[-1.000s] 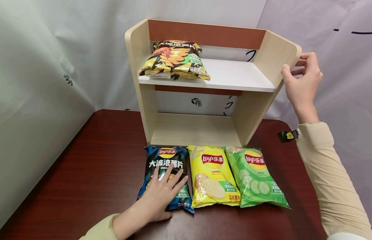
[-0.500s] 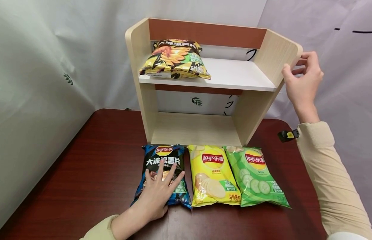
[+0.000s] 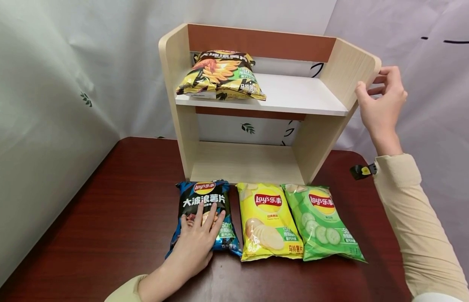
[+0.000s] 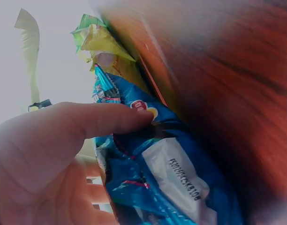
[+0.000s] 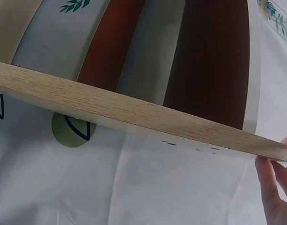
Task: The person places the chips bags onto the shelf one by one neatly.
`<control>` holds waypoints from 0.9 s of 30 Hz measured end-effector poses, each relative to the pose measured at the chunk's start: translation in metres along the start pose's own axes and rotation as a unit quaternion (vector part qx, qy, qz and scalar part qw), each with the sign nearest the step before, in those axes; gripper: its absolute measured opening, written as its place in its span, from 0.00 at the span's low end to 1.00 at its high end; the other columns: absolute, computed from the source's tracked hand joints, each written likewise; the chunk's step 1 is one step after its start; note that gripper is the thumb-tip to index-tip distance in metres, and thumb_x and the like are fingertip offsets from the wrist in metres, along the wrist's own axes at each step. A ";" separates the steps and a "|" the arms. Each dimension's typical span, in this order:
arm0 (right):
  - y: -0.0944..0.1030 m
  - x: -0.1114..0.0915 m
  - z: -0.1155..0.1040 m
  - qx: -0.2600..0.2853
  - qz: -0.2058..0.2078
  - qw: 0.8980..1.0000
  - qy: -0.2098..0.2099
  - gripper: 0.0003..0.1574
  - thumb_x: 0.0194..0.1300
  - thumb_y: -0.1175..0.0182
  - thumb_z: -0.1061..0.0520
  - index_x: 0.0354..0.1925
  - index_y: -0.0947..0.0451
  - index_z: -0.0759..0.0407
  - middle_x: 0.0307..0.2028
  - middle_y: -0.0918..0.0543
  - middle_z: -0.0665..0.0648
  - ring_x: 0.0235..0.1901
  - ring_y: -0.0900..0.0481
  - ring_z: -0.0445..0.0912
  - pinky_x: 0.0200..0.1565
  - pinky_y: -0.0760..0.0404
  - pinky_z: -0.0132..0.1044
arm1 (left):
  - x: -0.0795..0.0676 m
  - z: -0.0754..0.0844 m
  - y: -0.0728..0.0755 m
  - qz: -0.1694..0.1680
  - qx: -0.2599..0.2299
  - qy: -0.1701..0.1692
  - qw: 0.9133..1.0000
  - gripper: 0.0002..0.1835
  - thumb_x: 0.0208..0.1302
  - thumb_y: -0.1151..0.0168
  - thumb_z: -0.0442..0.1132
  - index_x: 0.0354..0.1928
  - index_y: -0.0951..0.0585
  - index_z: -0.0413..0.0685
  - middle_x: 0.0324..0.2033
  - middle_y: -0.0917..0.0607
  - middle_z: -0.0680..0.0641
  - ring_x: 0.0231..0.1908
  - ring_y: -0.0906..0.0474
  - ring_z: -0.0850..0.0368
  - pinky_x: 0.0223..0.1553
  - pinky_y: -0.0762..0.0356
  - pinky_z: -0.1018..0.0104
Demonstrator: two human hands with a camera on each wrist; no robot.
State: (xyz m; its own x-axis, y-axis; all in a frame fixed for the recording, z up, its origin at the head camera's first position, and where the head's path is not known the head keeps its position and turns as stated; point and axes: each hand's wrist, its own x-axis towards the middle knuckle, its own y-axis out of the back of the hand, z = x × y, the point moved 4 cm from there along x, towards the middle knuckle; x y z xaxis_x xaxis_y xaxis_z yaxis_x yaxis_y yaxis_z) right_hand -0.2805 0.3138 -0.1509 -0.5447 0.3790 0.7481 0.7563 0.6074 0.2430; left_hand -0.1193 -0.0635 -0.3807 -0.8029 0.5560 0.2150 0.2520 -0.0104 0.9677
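Blue-and-black foil chip bag point(image 3: 208, 197), on a dark-red tabletop point(image 3: 128, 218) well in from its left edge, just left of a yellow bag point(image 3: 270, 222), pinched by the left hand point(image 3: 196, 241) with print partly covered, before a pale wooden two-tier shelf point(image 3: 291, 94) held by the right hand point(image 3: 384, 100), cut off in the right-wrist view.

The wood-grain table point(image 3: 117, 226) bears a yellow Lay's bag point(image 3: 270, 222), a blue bag point(image 3: 208, 196) at its nine o'clock, a green bag point(image 3: 323, 222) at three, a bookshelf point(image 3: 247, 161) at twelve, whose upper board point(image 3: 298, 90) bears a gold-and-black Lay's bag point(image 3: 221, 75).
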 end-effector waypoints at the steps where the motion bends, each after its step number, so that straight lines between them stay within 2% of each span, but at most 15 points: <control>1: 0.000 0.000 0.000 0.001 0.000 1.000 0.001 0.15 0.58 0.42 0.50 0.46 0.23 0.43 0.30 0.25 0.32 0.24 0.27 0.26 0.33 0.29 0.22 | 0.000 0.000 0.001 0.000 -0.003 0.001 1.000 0.49 0.44 0.25 0.49 0.70 0.35 0.47 0.69 0.35 0.38 0.66 0.36 0.33 0.47 0.29 0.28; 6: 0.001 -0.001 0.000 0.002 0.001 1.000 0.001 0.14 0.58 0.42 0.50 0.45 0.23 0.43 0.30 0.25 0.32 0.25 0.27 0.26 0.33 0.29 0.22 | -0.001 -0.003 0.003 0.010 -0.022 0.009 1.000 0.44 0.49 0.28 0.44 0.69 0.35 0.45 0.69 0.35 0.38 0.66 0.36 0.33 0.48 0.29 0.29; 11: 0.001 0.000 -0.001 0.002 0.001 1.000 -0.004 0.13 0.58 0.41 0.50 0.44 0.23 0.42 0.29 0.24 0.32 0.24 0.27 0.26 0.32 0.29 0.22 | -0.001 -0.003 0.004 0.044 -0.007 0.006 0.999 0.42 0.51 0.29 0.46 0.68 0.33 0.44 0.67 0.31 0.38 0.64 0.32 0.36 0.49 0.27 0.33; 16: 0.001 0.000 -0.001 0.000 -0.001 1.000 -0.005 0.14 0.57 0.41 0.50 0.44 0.23 0.42 0.29 0.24 0.32 0.24 0.27 0.26 0.33 0.29 0.21 | -0.001 -0.003 0.008 0.095 0.010 -0.005 0.995 0.39 0.51 0.28 0.50 0.65 0.29 0.44 0.62 0.25 0.39 0.60 0.27 0.37 0.49 0.24 0.37; 20: 0.001 0.000 -0.001 0.001 -0.001 1.000 -0.004 0.14 0.57 0.41 0.50 0.44 0.23 0.43 0.29 0.24 0.32 0.24 0.27 0.26 0.33 0.29 0.21 | 0.000 -0.003 0.013 0.149 0.033 -0.015 0.988 0.36 0.51 0.29 0.51 0.62 0.26 0.45 0.58 0.21 0.41 0.55 0.22 0.40 0.47 0.21 0.42; 25: 0.001 0.000 -0.002 0.003 0.001 1.000 -0.002 0.13 0.57 0.41 0.50 0.44 0.22 0.43 0.29 0.24 0.32 0.24 0.27 0.26 0.33 0.29 0.21 | 0.001 -0.006 0.019 0.206 0.044 -0.023 0.977 0.31 0.50 0.29 0.46 0.58 0.22 0.45 0.55 0.18 0.43 0.49 0.18 0.43 0.44 0.19 0.47; 27: 0.001 0.000 -0.002 0.004 0.001 1.000 -0.002 0.13 0.57 0.41 0.51 0.44 0.22 0.43 0.29 0.24 0.32 0.24 0.27 0.26 0.33 0.29 0.21 | 0.002 -0.007 0.021 0.225 0.038 -0.026 0.973 0.27 0.53 0.32 0.43 0.57 0.21 0.44 0.54 0.17 0.43 0.48 0.17 0.43 0.44 0.19 0.48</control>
State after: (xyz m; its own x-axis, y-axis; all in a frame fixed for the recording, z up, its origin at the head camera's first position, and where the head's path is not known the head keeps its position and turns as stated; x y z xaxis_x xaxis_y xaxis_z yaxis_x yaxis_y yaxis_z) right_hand -0.2788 0.3130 -0.1498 -0.5452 0.3823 0.7461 0.7541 0.6123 0.2373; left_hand -0.1193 -0.0686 -0.3587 -0.5746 0.5510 0.6051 0.6124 -0.2009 0.7646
